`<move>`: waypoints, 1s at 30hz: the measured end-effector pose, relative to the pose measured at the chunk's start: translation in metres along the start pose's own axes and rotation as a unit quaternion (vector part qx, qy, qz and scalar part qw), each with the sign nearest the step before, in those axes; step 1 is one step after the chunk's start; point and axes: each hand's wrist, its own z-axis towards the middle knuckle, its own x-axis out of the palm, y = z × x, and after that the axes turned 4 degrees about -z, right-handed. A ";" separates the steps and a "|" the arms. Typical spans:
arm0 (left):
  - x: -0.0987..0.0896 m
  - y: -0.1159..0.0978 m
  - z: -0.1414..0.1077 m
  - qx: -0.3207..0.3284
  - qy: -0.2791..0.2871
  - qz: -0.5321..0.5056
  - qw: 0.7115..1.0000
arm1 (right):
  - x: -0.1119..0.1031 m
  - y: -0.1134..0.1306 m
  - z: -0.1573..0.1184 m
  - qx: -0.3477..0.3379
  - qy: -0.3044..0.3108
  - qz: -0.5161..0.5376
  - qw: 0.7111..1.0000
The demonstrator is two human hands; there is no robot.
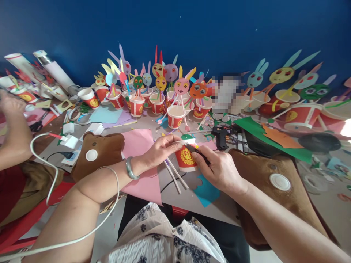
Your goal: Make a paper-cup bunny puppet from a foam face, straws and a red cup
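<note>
My left hand (166, 147) is closed in a pinch on a thin white strip (189, 141) above a red paper cup (185, 157) with a yellow emblem. My right hand (218, 166) wraps round a dark-handled cutting tool (197, 150), its tip close to the strip. Whether it is a knife or scissors I cannot tell. The fingers and tool partly cover the cup. Several white paper sticks (175, 175) lie just left of the cup. A blue paper scrap (206, 191) is under my right hand, and pink paper (139, 160) spreads beneath my left wrist.
Rabbit-faced paper figures (181, 86) stand in red cups along the blue wall (175, 29). A black glue gun (220, 137) lies behind my right hand. Brown plush warmers (279, 208) flank me. A white cable (90, 230) crosses my left forearm. Another person's arm (16, 128) is at left.
</note>
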 end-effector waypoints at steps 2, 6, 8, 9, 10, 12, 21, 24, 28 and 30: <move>0.001 -0.001 0.000 0.003 0.000 -0.002 1.000 | 0.000 0.000 0.000 -0.001 -0.003 -0.005 1.000; 0.002 -0.002 0.000 -0.001 -0.010 -0.003 1.000 | 0.001 0.001 -0.001 -0.006 -0.016 -0.009 1.000; 0.003 -0.002 -0.001 -0.001 -0.014 -0.005 1.000 | 0.001 0.001 -0.001 -0.009 -0.021 -0.012 1.000; 0.003 -0.002 -0.001 0.000 -0.014 -0.005 1.000 | 0.001 0.001 -0.001 -0.009 -0.022 -0.013 1.000; 0.003 -0.002 -0.001 0.000 -0.014 -0.005 1.000 | 0.001 0.001 -0.001 -0.010 -0.022 -0.013 1.000; 0.002 -0.002 0.000 0.000 -0.012 -0.001 1.000 | 0.001 0.001 -0.001 -0.008 -0.020 -0.010 1.000; -0.001 0.001 0.001 0.001 -0.004 0.001 1.000 | 0.003 0.000 0.000 0.000 -0.015 0.046 0.999; -0.002 0.001 0.002 0.001 -0.002 -0.013 1.000 | 0.004 0.001 -0.001 0.020 -0.031 0.092 0.995; -0.003 0.000 0.003 -0.002 -0.005 -0.012 1.000 | 0.006 0.000 -0.002 0.041 -0.070 0.136 0.987; -0.004 0.000 0.003 -0.001 -0.009 -0.004 1.000 | 0.007 -0.001 -0.001 0.038 -0.066 0.128 0.989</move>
